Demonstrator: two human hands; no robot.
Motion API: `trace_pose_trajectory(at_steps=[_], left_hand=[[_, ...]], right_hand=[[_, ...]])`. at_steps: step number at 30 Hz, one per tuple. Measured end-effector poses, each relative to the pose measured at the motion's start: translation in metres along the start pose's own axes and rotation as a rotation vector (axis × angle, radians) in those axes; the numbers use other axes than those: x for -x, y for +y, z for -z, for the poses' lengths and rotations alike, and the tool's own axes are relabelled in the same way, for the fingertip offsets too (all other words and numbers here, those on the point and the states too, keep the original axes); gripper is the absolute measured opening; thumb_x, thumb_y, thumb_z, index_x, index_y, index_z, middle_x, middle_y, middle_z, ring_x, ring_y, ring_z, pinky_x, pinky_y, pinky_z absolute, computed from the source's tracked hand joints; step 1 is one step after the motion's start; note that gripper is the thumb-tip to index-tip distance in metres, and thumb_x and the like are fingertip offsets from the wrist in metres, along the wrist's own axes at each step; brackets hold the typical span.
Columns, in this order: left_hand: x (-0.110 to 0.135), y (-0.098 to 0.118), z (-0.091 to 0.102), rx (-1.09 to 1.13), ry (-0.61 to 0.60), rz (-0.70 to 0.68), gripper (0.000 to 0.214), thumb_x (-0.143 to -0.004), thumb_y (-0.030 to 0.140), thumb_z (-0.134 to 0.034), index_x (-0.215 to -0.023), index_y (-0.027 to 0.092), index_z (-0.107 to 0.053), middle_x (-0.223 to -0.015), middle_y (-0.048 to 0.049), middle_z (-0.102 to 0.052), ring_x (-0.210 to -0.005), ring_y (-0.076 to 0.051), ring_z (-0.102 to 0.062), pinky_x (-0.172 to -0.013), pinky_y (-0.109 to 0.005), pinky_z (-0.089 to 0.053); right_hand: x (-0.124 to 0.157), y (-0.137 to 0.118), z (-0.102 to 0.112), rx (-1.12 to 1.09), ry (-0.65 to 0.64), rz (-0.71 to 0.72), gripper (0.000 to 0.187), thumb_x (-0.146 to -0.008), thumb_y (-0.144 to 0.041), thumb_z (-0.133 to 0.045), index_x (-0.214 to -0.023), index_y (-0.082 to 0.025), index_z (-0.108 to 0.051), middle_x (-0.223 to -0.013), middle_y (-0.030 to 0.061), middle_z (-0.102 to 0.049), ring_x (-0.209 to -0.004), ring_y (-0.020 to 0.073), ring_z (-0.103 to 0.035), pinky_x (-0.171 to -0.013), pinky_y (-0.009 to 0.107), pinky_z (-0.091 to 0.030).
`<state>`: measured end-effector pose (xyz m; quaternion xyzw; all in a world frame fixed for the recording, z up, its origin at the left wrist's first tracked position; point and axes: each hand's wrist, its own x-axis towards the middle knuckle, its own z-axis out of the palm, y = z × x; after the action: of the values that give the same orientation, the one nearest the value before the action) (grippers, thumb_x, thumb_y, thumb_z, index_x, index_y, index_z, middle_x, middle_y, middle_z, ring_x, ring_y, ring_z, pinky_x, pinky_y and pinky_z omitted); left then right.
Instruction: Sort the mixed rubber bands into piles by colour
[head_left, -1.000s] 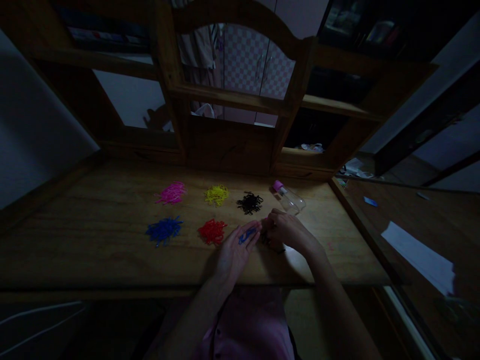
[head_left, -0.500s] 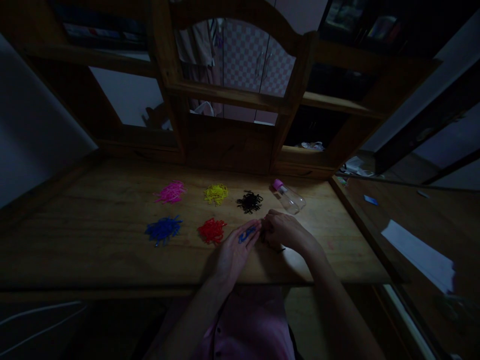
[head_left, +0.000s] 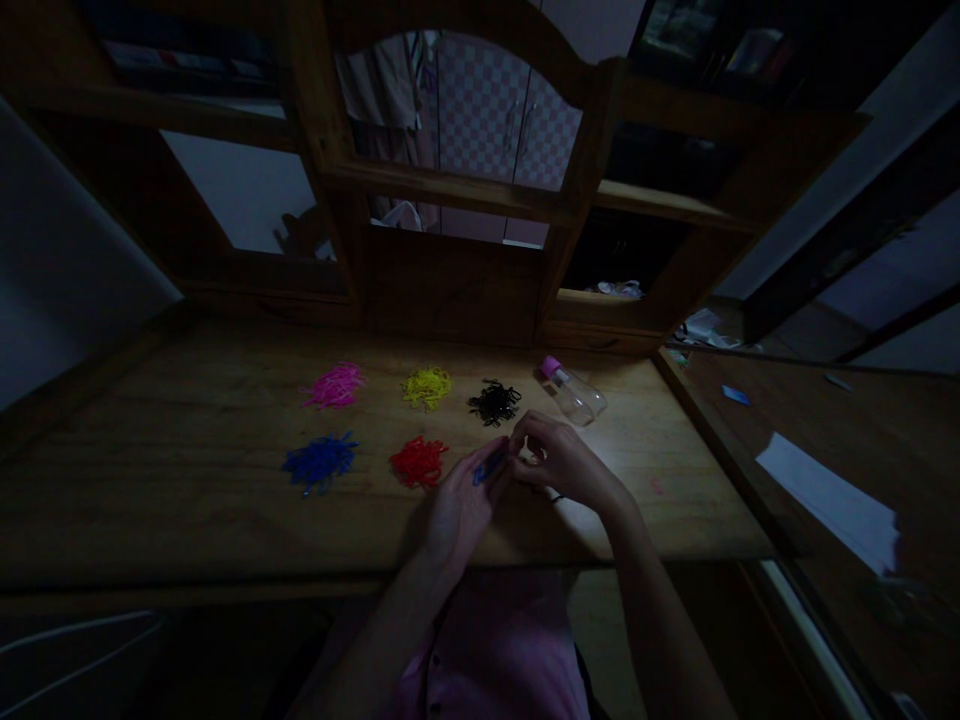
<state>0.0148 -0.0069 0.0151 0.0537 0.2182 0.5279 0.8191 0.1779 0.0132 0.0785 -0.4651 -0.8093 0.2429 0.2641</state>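
My left hand [head_left: 465, 500] lies palm up on the wooden desk [head_left: 187, 500] with blue elastic bands [head_left: 487, 466] cupped in its fingers. My right hand [head_left: 559, 462] is beside it, fingers pinched together at the left fingertips; what it pinches is too small and dark to make out. Sorted piles of small bands lie beyond: pink [head_left: 334, 385], yellow [head_left: 426, 386], black [head_left: 493, 402], blue [head_left: 319, 462] and red [head_left: 418, 462]. A few dark bands lie under my right hand.
A clear plastic bottle with a pink cap [head_left: 574, 392] lies on its side behind my right hand. A wooden shelf unit [head_left: 450, 290] rises at the desk's back. A white paper sheet [head_left: 832, 500] lies on the side surface at right.
My right hand has lifted slightly and moved left to meet the left fingertips. The left fingers have curled more around the blue bands. The view shifted a little.
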Motion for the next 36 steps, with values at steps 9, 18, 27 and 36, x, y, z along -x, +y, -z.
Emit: trace_pose_trajectory(at_steps=[9,18,27,36], left_hand=[[0.002,0.000,0.001,-0.009,-0.033,-0.028,0.029,-0.090,0.013,-0.044,-0.101,0.006,-0.070,-0.119,-0.0149,-0.066,-0.120,-0.022,-0.057,-0.111,-0.034,-0.040],[0.038,0.037,-0.015,-0.125,0.248,-0.176,0.022,-0.088,0.006,-0.049,-0.092,0.010,-0.070,-0.095,-0.0091,-0.069,-0.081,-0.011,-0.066,-0.075,-0.019,-0.056],[0.048,0.178,0.063,-1.593,0.616,-0.887,0.032,-0.095,0.039,-0.039,-0.115,0.024,-0.060,-0.091,-0.0009,-0.062,-0.081,-0.018,-0.057,-0.077,-0.033,-0.049],[0.041,0.202,0.096,-1.895,0.329,-0.748,0.038,-0.093,0.043,-0.038,-0.118,0.026,-0.059,-0.122,-0.0066,-0.062,-0.117,-0.028,-0.053,-0.107,-0.045,-0.035]], right_hand=[[0.007,-0.006,0.011,0.005,0.268,-0.062,0.023,-0.092,-0.018,-0.046,-0.104,-0.020,-0.066,-0.097,0.0064,-0.062,-0.078,0.0146,-0.058,-0.066,0.025,-0.044],[0.042,0.025,0.005,0.085,0.558,-0.242,0.021,-0.091,-0.019,-0.048,-0.102,-0.021,-0.065,-0.098,0.0044,-0.064,-0.071,0.0149,-0.056,-0.062,0.026,-0.042],[0.050,0.035,-0.015,0.131,0.468,-0.268,0.020,-0.092,-0.018,-0.046,-0.103,-0.020,-0.062,-0.101,0.0059,-0.063,-0.077,0.0172,-0.058,-0.070,0.028,-0.043],[0.056,0.038,-0.015,0.158,0.617,-0.301,0.018,-0.090,-0.021,-0.049,-0.102,-0.020,-0.062,-0.096,0.0051,-0.065,-0.075,0.0180,-0.058,-0.069,0.029,-0.043]])
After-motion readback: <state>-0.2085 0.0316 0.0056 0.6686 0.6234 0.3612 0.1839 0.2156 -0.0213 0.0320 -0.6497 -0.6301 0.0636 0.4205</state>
